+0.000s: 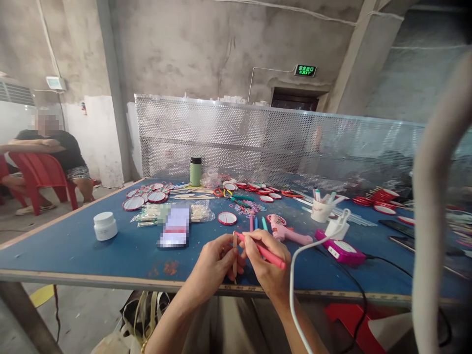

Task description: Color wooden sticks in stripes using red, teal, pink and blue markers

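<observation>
My left hand (214, 263) pinches a thin wooden stick (235, 258) upright near the front edge of the blue table (73, 246). My right hand (267, 260) grips a pink marker pen (262, 250) like a pencil, its tip touching the top of the stick. Both hands hover over the table's front edge, close together. More coloured pens (258, 223) lie just beyond my hands.
A white jar (105, 225), bags of sticks (151, 214), round red-rimmed badges (147, 195), a green flask (195, 171), a pink glue gun (285, 231), a white cup (320, 210) and a magenta device with cable (341, 248) are on the table. A person sits on a red chair (40, 177) far left.
</observation>
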Available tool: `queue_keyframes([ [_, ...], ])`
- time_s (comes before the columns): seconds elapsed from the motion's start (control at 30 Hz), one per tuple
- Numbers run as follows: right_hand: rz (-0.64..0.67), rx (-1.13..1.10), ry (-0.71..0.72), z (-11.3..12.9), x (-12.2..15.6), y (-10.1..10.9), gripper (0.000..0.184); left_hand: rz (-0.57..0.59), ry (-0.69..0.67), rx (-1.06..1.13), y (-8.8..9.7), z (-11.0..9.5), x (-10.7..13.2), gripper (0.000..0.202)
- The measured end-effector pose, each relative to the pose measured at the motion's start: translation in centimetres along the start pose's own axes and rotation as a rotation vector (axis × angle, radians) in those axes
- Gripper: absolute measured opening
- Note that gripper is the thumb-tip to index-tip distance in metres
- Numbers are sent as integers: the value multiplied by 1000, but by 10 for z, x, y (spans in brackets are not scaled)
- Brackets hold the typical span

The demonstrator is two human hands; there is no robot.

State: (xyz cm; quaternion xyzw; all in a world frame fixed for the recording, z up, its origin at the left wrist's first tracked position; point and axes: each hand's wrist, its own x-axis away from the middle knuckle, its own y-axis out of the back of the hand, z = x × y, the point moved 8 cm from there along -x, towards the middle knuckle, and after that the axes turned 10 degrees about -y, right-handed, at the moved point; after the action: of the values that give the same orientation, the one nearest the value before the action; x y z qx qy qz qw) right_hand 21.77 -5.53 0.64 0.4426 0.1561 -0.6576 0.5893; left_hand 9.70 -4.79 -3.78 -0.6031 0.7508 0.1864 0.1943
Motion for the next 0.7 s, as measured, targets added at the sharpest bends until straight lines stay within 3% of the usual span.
queue_keyframes([
  [0.7, 7, -21, -64, -6, 0, 1, 14, -6, 25, -18, 1, -1, 1, 34],
])
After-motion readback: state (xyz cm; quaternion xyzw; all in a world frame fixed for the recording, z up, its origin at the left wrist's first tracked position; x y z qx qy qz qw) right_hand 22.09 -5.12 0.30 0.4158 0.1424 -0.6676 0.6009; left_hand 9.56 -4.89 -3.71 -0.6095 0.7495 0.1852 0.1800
